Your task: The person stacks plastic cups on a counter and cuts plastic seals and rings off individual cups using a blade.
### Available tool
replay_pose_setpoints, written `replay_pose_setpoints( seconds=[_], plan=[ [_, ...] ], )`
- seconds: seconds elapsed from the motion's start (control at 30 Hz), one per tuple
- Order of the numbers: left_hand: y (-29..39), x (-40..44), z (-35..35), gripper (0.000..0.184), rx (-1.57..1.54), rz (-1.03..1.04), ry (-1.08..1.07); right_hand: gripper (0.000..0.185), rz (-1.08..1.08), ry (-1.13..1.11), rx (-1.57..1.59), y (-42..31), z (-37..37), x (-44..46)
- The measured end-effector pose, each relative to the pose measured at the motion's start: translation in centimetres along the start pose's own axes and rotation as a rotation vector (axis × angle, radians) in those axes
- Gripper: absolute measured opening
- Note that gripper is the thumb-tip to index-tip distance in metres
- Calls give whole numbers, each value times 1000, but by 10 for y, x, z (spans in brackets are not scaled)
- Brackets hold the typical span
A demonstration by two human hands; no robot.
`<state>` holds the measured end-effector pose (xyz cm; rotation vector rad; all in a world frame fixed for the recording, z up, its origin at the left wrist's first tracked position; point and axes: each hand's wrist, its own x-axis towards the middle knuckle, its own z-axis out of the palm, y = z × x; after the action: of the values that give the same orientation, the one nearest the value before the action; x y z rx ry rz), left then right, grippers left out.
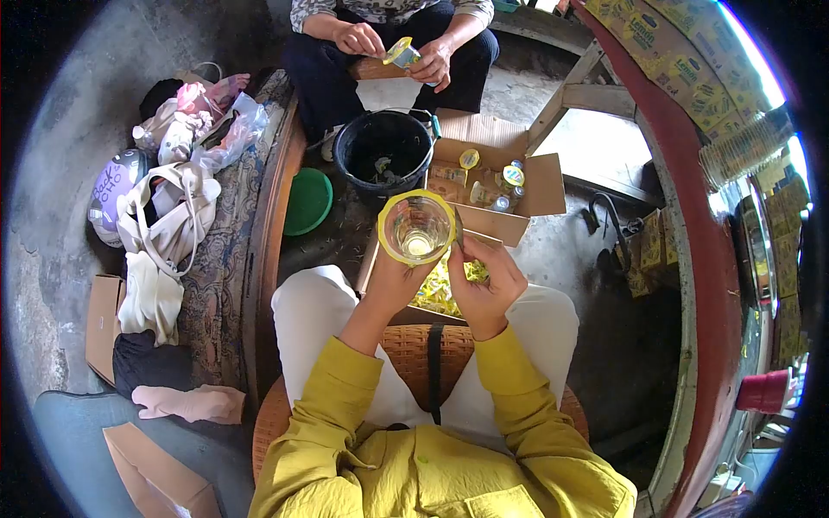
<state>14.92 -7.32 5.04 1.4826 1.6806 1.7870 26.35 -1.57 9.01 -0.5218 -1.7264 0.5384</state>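
1. Here the left hand (399, 283) is grasping the cup (417, 229) from underneath, its yellow rim facing up.
2. The right hand (485, 281) is sitting just beside the cup, fingers curling; it may be pinching a thin dark tool (458, 226), but I can't tell for sure from this angle.
3. Between and beneath the hands, yellow scraps (439, 292) are filling a box (438, 319).
4. Beyond the left hand, a bucket (371, 138) is standing, a green basin (308, 203) resting left of it.
5. Beyond the right hand, a carton (546, 183) is holding more cups.
6. Farther ahead, a co-worker's hands (433, 64) are holding another yellow-rimmed cup (402, 53).
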Motion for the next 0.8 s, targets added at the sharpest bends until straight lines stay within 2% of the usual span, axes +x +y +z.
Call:
replay_pose_setpoints(
  seconds=[0.1,0.23,0.33,0.43,0.53,0.63,0.8],
  plan=[
    [-2,-1,2,72,24,76,-19,17,5,7,-33,1,-1,1],
    [3,-3,5,70,25,74,-83,18,29,37,-1,6,-2,1],
    [0,-1,6,70,-5,86,-54,19,17,38,-26,3,-4,2],
    [4,-2,6,69,-56,-1,17,16,18,42,8,-1,-3,2],
    [3,-1,5,68,19,31,36,16,0,21,-7,0,-1,0],
    [1,-2,7,69,-19,-10,44,16,-4,17,-2,-3,1,0],
    [-1,-3,6,69,75,40,8,17,-8,46,-56,-2,0,-1]
  ],
)
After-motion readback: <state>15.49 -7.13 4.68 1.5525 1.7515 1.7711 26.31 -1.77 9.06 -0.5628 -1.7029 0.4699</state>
